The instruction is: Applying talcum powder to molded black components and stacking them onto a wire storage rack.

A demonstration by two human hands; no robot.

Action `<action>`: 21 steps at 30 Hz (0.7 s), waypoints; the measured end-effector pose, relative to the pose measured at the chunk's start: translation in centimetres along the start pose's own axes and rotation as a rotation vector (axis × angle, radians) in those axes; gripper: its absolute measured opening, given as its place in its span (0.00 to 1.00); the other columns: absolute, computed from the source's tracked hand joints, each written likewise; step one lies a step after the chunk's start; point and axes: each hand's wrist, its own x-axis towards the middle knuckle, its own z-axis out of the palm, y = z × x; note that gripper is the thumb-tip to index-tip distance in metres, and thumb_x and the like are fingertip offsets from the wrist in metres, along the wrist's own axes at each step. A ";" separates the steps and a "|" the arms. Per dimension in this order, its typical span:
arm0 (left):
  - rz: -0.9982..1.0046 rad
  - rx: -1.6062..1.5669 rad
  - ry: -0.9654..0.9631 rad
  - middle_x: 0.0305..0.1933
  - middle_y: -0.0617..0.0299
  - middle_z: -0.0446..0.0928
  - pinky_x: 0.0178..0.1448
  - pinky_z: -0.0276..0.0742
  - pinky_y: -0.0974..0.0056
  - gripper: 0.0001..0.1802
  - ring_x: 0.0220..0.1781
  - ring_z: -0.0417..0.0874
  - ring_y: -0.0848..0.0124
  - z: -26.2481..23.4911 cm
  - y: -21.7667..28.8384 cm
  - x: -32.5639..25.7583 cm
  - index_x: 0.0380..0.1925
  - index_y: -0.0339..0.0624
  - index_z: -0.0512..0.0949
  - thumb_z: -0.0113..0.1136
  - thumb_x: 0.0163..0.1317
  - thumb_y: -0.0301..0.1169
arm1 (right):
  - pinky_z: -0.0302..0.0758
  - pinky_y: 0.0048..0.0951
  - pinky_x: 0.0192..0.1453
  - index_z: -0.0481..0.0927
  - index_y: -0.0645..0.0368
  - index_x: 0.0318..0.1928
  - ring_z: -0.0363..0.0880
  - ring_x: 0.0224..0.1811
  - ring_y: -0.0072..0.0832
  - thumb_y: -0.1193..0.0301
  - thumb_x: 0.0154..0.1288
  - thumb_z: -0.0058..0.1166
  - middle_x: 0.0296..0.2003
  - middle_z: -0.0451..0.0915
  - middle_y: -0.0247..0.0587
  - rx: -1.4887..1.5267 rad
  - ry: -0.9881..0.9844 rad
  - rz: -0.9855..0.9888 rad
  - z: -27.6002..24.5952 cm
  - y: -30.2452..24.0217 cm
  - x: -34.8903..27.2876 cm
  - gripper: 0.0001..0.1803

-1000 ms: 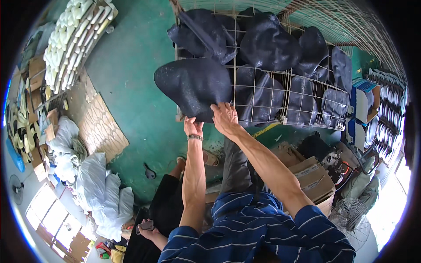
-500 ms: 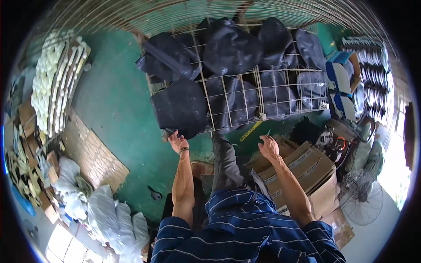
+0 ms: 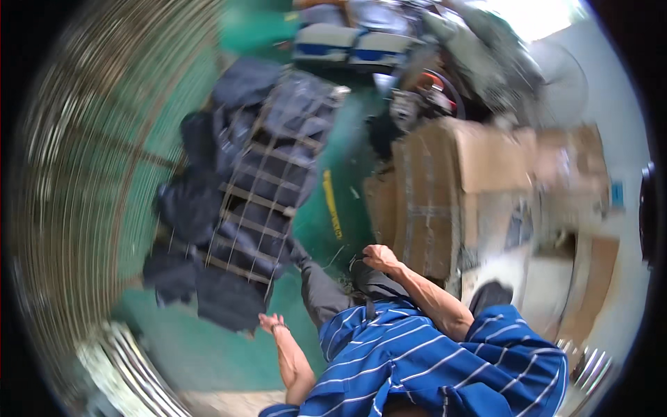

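My left hand is beside the near corner of a black sheet piece, its fingers apart and nothing seen in them. That piece hangs at the end of a wire rack, where several dark, shiny sheet pieces lie in and over the wire compartments. My right hand is in front of my trousers with its fingers curled closed. Anything inside it is hidden, though a thin line shows by the fingertips. Motion blur softens both hands.
Brown cardboard boxes are stacked on the right, near a white wall. A yellow strip marks the green floor. Blue-and-white boxes and a wire fan stand at the back. Curved wire bars fill the left.
My view and body have turned to the right, so the rack now lies to the left and the boxes face me. My right hand has closed from spread fingers and come nearer my body.
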 end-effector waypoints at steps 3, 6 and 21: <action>0.101 0.300 -0.144 0.71 0.57 0.70 0.57 0.81 0.41 0.36 0.59 0.80 0.51 3.7 0.2 -5.1 0.73 0.55 0.62 0.61 0.70 0.50 | 0.81 0.50 0.58 0.86 0.57 0.52 0.85 0.53 0.54 0.62 0.58 0.58 0.47 0.86 0.57 0.164 0.044 0.033 -2.4 5.5 -3.5 0.23; 0.208 0.496 -0.221 0.62 0.50 0.73 0.48 0.85 0.43 0.35 0.56 0.81 0.50 6.8 -0.3 -8.9 0.68 0.60 0.61 0.66 0.63 0.43 | 0.81 0.51 0.58 0.86 0.59 0.51 0.84 0.54 0.54 0.65 0.56 0.56 0.47 0.86 0.58 0.332 0.184 0.058 -4.9 9.5 -7.4 0.22; 0.678 1.248 -0.867 0.46 0.56 0.77 0.38 0.86 0.53 0.36 0.44 0.82 0.61 28.0 -5.3 -31.9 0.73 0.54 0.61 0.65 0.67 0.35 | 0.80 0.50 0.54 0.87 0.58 0.44 0.84 0.48 0.53 0.64 0.64 0.58 0.43 0.86 0.54 0.930 1.084 0.878 -1.6 28.3 -22.3 0.14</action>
